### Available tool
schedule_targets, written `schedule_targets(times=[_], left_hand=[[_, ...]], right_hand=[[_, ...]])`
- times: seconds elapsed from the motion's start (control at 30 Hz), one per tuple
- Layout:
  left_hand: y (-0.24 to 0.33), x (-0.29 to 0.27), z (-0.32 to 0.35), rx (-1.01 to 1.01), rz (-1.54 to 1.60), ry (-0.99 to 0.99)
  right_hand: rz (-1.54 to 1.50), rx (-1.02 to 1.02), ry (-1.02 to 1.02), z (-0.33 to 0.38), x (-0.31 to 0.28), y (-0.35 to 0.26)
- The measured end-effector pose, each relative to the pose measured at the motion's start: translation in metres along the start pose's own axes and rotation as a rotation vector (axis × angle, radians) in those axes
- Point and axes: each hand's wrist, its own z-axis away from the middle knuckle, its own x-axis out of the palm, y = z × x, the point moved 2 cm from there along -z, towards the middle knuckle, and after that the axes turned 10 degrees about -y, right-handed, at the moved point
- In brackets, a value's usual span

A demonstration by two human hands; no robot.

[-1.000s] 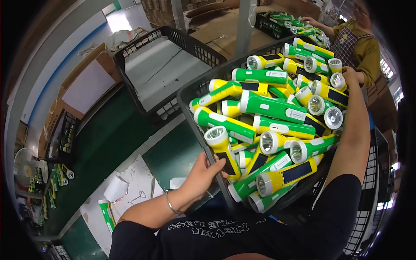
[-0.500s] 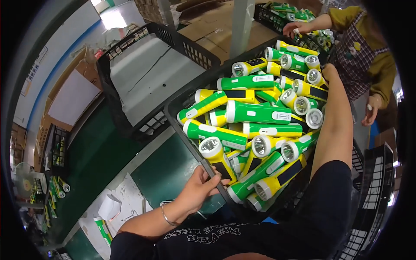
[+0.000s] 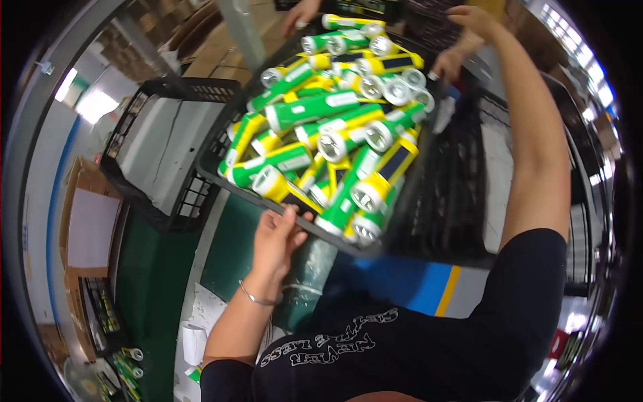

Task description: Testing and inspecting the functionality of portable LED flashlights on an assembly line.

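A black plastic crate is heaped with green-and-yellow flashlights that have white-rimmed heads. At its near edge, my left hand has its fingers curled around the rim below a yellow flashlight. My right hand is raised beyond the crate's far right side, apart from it, fingers stretched out and nothing visible in them. A co-worker's hand is at the crate's right edge, and their other hand is at the far left corner.
To the left stands another black crate lined with grey sheet. Dark crates lie to the right of the full one. A metal post rises behind. Below left are a green surface and several flashlights.
The full crate has shifted left and away, along with my left hand on its rim. My right hand has come off the crate's right side and lifted. The view has turned right.
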Motion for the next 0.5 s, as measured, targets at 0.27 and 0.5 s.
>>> schedule_targets(times=[0.27, 0.5], left_hand=[[-0.004, -0.037, 0.004, 0.049, -0.104, -0.012], [-0.024, -0.098, 0.054, 0.069, 0.041, -0.011]], right_hand=[[0.351, 0.808, -0.157, 0.415, -0.028, 0.012], [0.384, 1.063, 0.178, 0.519, 0.012, -0.145]])
